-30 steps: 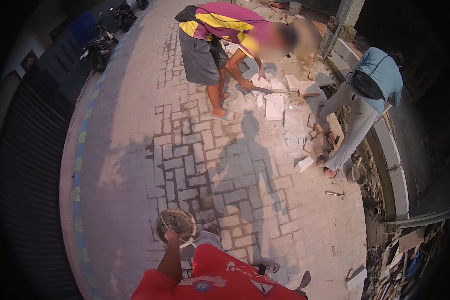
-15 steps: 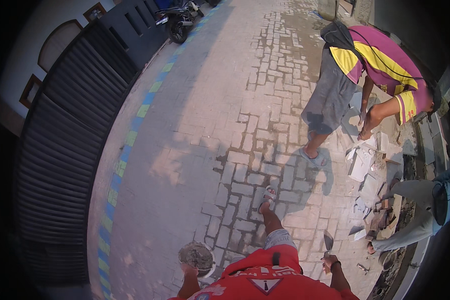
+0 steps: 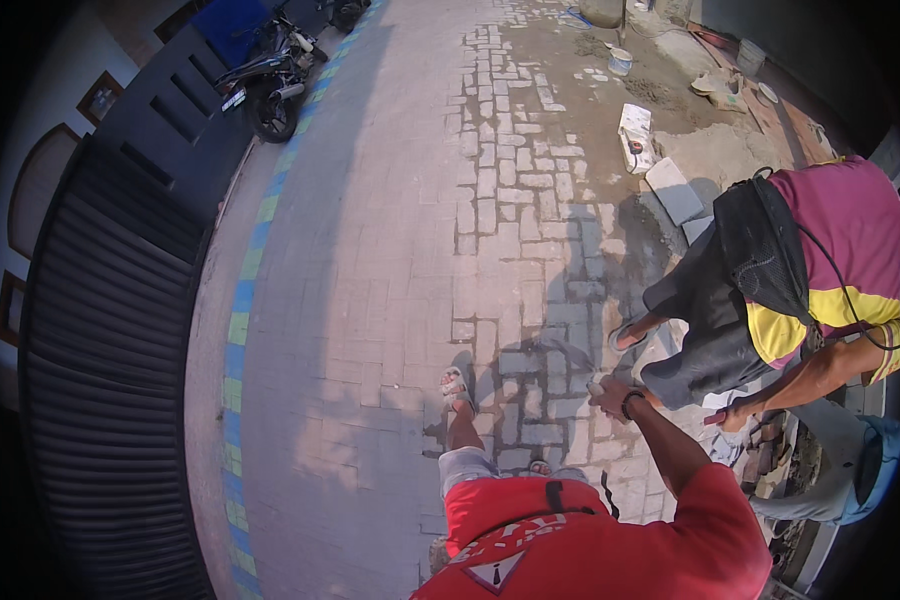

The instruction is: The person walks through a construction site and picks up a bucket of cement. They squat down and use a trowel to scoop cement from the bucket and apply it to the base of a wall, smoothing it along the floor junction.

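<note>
My right hand [image 3: 612,398], with a dark band at the wrist, reaches forward over the paving beside the co-worker's leg. Its fingers are closed on a trowel [image 3: 597,382]; only a small greyish part shows at the fingers, and the blade cannot be made out. My left hand is out of sight behind my red shirt. Past the shirt's left side peeks a bit of a grey, rough-looking thing [image 3: 438,553], perhaps the mortar container seen earlier.
A co-worker in a purple and yellow shirt [image 3: 842,230] bends close on my right, one hand [image 3: 735,415] on a reddish piece. Another person's pale trousers [image 3: 820,460] show beyond, near rubble. Ahead lie a white sack [image 3: 635,138] and a bucket [image 3: 620,62]. A motorcycle [image 3: 270,90] stands by the gate [image 3: 110,360].
My right hand has swung forward from beside my body. My left hand and most of the mortar container have gone from view. I have moved along the paving, and the co-worker appears nearer.
</note>
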`<state>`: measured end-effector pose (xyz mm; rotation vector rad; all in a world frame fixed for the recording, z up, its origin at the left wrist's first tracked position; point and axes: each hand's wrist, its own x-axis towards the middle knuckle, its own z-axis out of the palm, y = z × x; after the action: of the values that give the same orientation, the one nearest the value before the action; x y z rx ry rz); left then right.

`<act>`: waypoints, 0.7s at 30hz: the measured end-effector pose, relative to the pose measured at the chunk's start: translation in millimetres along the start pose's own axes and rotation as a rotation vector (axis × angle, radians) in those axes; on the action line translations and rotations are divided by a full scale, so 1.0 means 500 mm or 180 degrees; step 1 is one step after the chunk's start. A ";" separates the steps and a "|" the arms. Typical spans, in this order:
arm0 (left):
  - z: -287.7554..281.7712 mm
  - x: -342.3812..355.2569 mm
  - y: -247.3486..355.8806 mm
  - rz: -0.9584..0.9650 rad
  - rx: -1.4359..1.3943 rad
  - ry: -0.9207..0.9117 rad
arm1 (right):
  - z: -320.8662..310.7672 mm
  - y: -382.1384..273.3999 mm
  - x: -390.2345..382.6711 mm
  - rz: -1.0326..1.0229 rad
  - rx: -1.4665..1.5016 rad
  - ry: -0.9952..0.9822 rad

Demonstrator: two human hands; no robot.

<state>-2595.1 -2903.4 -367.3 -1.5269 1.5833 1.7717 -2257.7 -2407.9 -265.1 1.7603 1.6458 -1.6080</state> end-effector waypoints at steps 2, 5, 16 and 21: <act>0.158 -0.012 0.024 0.0040 0.0006 -0.0065 | -0.037 -0.103 0.091 -0.0029 -0.0057 0.0054; 0.397 -0.047 0.089 0.0141 -0.0035 -0.0227 | -0.068 -0.218 0.224 0.0288 0.0370 0.0236; 1.095 -0.136 0.288 0.0620 -0.0132 -0.0792 | -0.303 -0.361 0.428 0.1737 0.1143 0.0134; 1.561 -0.273 0.292 0.0768 0.0187 -0.0799 | -0.519 -0.429 0.673 0.1684 0.1674 0.0415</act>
<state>-3037.8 -2232.0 -320.4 -1.0740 1.7294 1.9343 -2377.5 -1953.2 -339.2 2.3308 0.7078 -1.7709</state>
